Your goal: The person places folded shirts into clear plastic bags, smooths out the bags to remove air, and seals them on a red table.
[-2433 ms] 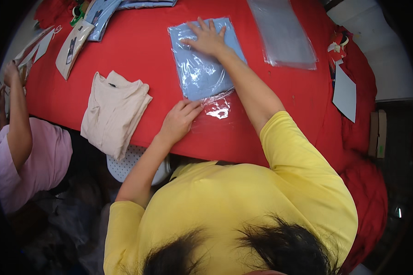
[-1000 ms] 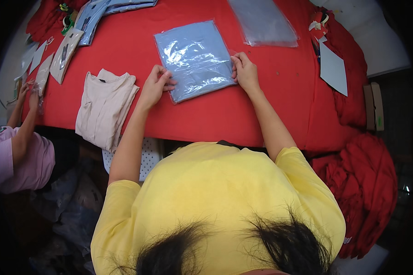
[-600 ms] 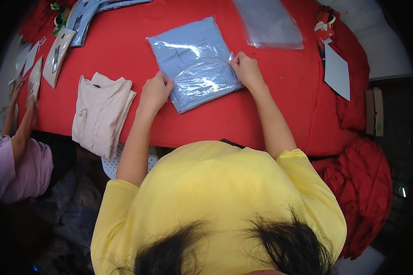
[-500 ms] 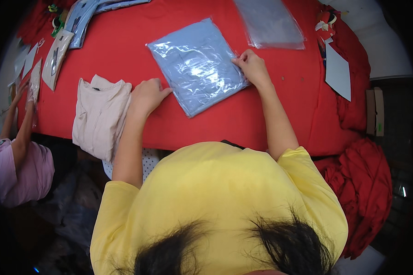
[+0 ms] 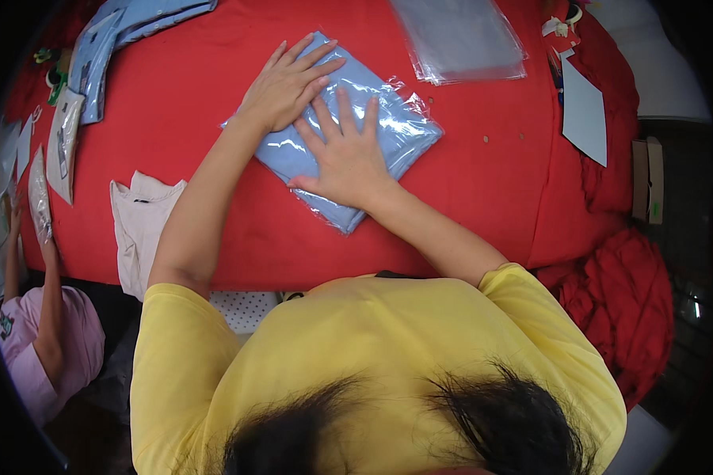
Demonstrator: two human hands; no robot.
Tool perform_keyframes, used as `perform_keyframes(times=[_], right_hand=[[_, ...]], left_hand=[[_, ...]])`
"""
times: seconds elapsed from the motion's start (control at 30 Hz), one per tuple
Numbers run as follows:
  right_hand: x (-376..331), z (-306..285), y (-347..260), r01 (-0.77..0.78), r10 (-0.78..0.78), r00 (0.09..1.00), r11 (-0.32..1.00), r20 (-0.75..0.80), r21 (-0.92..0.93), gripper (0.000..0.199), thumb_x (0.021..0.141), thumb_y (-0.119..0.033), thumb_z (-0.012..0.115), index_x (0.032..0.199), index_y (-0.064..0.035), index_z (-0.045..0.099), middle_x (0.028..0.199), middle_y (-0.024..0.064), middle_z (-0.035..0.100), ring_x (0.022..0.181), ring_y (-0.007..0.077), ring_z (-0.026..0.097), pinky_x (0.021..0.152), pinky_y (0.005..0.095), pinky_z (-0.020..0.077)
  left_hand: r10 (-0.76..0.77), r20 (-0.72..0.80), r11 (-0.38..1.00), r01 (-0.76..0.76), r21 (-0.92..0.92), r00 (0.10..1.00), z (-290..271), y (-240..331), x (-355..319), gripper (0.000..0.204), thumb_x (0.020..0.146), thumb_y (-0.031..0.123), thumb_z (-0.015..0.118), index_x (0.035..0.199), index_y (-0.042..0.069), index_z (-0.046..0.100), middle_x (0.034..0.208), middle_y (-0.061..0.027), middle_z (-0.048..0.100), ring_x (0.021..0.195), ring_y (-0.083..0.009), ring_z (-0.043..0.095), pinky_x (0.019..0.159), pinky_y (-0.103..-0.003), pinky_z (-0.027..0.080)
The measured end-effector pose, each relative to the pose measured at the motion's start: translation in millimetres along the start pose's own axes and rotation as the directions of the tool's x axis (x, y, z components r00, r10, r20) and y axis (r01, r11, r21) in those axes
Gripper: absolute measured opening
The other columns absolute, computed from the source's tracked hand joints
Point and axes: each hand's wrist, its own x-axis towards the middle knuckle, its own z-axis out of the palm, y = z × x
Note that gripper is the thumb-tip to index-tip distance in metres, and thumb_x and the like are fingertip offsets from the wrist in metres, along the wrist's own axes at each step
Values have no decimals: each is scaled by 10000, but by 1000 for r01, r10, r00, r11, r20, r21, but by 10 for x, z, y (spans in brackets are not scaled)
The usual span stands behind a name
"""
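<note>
A folded light blue garment in a clear plastic bag [image 5: 404,131] lies on the red-covered table, turned cornerwise. My left hand [image 5: 285,89] rests flat on its far left part, fingers stretched out. Beside it, my right hand [image 5: 347,154] is spread across the middle of the bag with its fingers apart. Both palms are down and neither hand grips anything. Part of the garment is hidden under my hands. To the left, a folded beige shirt [image 5: 139,222] lies near the table's front edge, partly covered by my left forearm.
Clear plastic bags [image 5: 459,39] lie at the far right. A white sheet [image 5: 584,115] is at the table's right side. Bagged blue garments [image 5: 95,71] and a bagged beige garment [image 5: 65,146] lie at the left. A co-worker in pink [image 5: 51,340] handles another bagged garment [image 5: 40,194].
My left hand has moved from the table onto the bag. My right hand has let go of the bag's right edge and now lies spread on top. The bag has turned.
</note>
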Motion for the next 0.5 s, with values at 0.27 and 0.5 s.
perform_keyframes(times=[0.27, 0.5], right_hand=[[-15, 53, -19, -28, 25, 999, 998, 41, 59, 861, 709, -663, 645, 1357, -116, 496, 1456, 227, 328, 1369, 479, 217, 1003, 756, 131], [17, 46, 52, -38, 49, 996, 988, -73, 153, 843, 726, -602, 681, 1378, -115, 463, 1447, 223, 340, 1368, 457, 244, 1049, 691, 168]], left_hand=[[-25, 45, 1000, 26, -14, 999, -10, 54, -24, 408, 982, 264, 397, 1376, 227, 498, 1468, -22, 417, 1400, -263, 300, 1156, -506, 188], [50, -291, 990, -9, 142, 955, -245, 148, -53, 425, 907, 246, 526, 1326, 181, 538, 1384, -80, 490, 1314, -271, 406, 1107, -510, 257]])
